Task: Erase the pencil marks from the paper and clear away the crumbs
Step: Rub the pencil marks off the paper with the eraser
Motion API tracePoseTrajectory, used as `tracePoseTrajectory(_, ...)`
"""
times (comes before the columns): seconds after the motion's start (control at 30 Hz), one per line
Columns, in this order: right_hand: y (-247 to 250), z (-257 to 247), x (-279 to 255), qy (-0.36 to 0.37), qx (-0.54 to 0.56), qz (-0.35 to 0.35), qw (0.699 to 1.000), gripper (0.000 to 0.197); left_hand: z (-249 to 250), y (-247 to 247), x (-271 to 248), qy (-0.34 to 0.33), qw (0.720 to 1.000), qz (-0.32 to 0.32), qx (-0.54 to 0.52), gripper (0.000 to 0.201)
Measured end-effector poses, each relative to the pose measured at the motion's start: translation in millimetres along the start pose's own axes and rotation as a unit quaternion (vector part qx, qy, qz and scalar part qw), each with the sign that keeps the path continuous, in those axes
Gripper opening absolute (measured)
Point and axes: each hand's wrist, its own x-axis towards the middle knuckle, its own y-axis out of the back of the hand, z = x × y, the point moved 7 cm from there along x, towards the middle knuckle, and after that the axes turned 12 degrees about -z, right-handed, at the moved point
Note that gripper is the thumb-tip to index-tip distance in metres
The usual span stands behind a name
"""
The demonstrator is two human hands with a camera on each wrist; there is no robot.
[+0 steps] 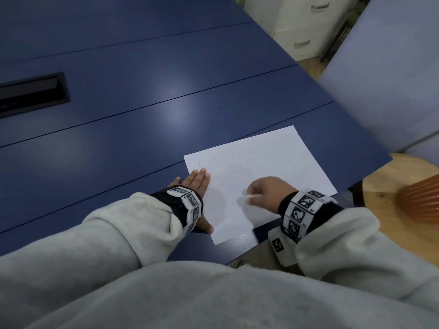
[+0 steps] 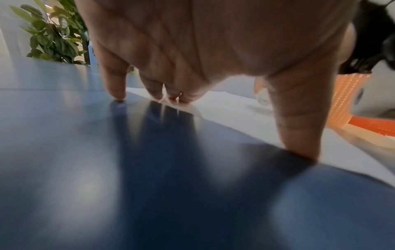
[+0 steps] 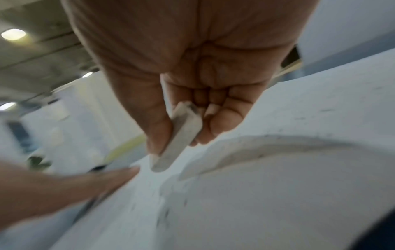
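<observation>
the blue table (image 1: 142,91) carries the paper (image 1: 273,162) at its near right corner, faint pencil marks (image 1: 228,160) across the sheet's far half. the left hand (image 1: 197,184) lies flat, fingers straight, pressing the paper's left edge. the right hand (image 1: 263,193) pinches a white eraser (image 3: 177,137) between thumb and curled fingers, its tip on the paper near the near edge.

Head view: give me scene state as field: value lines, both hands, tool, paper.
left hand: flat, pressing the paper's left edge
right hand: pinches white eraser
eraser: tilted, lower end on the sheet
paper: on blue table, near its corner
pencil marks: faint curls remain on far left part
crumbs: small dark specks in right wrist view
</observation>
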Motion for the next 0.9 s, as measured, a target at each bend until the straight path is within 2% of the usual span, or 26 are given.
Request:
tracePoseTrajectory(0.1, 21.9, 25.1, -12.4, -0.026, 0.114, 0.089, 0.989, 0.018, 8.9, 11.5, -4.9, 0.017, 1.000, -0.004, 0.026, 0.131)
tracePoseTrajectory(0.17, 22.4, 35.4, -20.0, -0.037, 0.138, 0.103, 0.984, 0.020, 15.1, 20.5, -5.4, 0.012, 0.999, 0.005, 0.038, 0.127)
tracePoseTrajectory(0.3, 9.6, 44.3, -27.3, -0.040, 0.164, 0.090, 0.982, 0.019, 36.9, 35.0, -4.0, -0.062, 0.995, 0.035, 0.070, 0.121)
tracePoseTrajectory(0.4, -2.0, 41.0, -29.7, -0.027, 0.158, 0.083, 0.984, 0.015, 52.0, 33.5, -0.3, -0.106, 0.989, 0.024, 0.096, 0.120)
tracePoseTrajectory(0.53, -8.4, 30.5, -31.0, -0.016, 0.129, 0.090, 0.987, 0.008, 49.2, 18.7, 11.9, -0.107, 0.990, -0.022, 0.087, 0.128)
tracePoseTrajectory(0.77, -22.0, 21.2, -25.9, 0.001, 0.134, 0.104, 0.985, 0.009, 50.3, 18.4, 11.2, -0.109, 0.990, -0.025, 0.085, 0.127)
tracePoseTrajectory(0.9, -36.8, 10.9, -23.1, 0.027, 0.121, 0.034, 0.992, 0.021, 49.5, 17.6, 14.3, -0.111, 0.990, -0.030, 0.083, 0.129)
